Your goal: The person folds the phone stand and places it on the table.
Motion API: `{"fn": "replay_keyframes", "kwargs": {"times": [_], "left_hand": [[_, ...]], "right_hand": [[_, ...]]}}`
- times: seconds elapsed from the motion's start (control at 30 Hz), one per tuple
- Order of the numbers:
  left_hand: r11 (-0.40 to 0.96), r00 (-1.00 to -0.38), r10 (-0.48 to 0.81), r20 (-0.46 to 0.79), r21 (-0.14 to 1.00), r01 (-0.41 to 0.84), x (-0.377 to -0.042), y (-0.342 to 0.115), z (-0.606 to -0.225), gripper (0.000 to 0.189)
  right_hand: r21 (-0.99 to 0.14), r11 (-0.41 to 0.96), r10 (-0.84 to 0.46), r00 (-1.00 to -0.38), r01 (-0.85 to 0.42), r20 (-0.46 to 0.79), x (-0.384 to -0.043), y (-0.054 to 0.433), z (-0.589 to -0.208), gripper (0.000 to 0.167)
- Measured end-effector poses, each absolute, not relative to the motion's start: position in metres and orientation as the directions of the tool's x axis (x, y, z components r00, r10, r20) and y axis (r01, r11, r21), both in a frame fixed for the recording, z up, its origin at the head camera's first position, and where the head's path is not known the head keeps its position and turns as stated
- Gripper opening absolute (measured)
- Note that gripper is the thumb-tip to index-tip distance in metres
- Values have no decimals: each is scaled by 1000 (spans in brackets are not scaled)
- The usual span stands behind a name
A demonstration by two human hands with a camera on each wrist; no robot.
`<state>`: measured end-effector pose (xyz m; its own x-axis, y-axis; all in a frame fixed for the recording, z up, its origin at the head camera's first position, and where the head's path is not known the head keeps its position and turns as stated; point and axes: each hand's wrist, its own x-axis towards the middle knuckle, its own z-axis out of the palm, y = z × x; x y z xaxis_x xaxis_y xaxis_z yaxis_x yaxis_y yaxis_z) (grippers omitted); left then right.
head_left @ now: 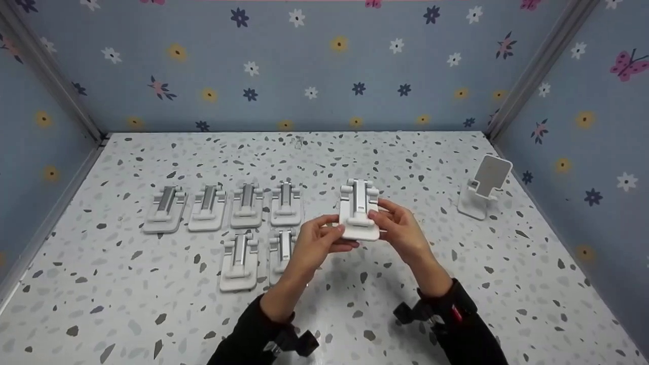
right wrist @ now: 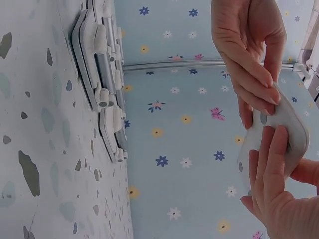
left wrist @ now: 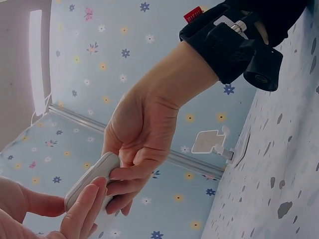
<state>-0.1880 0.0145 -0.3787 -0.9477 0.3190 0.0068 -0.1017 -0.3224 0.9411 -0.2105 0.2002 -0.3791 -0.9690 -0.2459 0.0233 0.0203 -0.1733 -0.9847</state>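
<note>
Above the table, a folded white phone stand (head_left: 360, 230) is held between both hands. My left hand (head_left: 315, 246) pinches its left edge, thumb on top and fingers beneath. On the other side my right hand (head_left: 405, 232) grips the right edge, with the thumb on the upper face. The right wrist view shows the flat underside of the held phone stand (right wrist: 295, 130), with fingertips of both hands against it. In the left wrist view, the same phone stand (left wrist: 94, 172) appears edge-on between the hands.
A back row of folded phone stands (head_left: 247, 205) lies to the left, with two more, including a front phone stand (head_left: 239, 263), nearer me. One unfolded phone stand (head_left: 492, 176) stands at the right. Flower-patterned walls (head_left: 314, 66) enclose the speckled table (head_left: 152, 304).
</note>
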Motion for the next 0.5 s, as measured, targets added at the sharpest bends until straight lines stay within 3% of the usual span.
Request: {"fn": "replay_keyframes", "kwargs": {"times": [0.17,0.4,0.5], "left_hand": [[-315,-953,301,-32,940,-131,-188,0,-383,33],[-250,-979,160,-129,954,-167,-191,-44,-394,31],[-208,-979,87,-182,958,-197,-190,-66,-398,32]], "right_hand": [[-998,-66,-250,-968,0,16,-214,211,-382,45],[-995,96,-88,-996,-36,28,-231,260,-385,44],[-996,74,-7,-999,-43,43,-255,305,-407,46]]}}
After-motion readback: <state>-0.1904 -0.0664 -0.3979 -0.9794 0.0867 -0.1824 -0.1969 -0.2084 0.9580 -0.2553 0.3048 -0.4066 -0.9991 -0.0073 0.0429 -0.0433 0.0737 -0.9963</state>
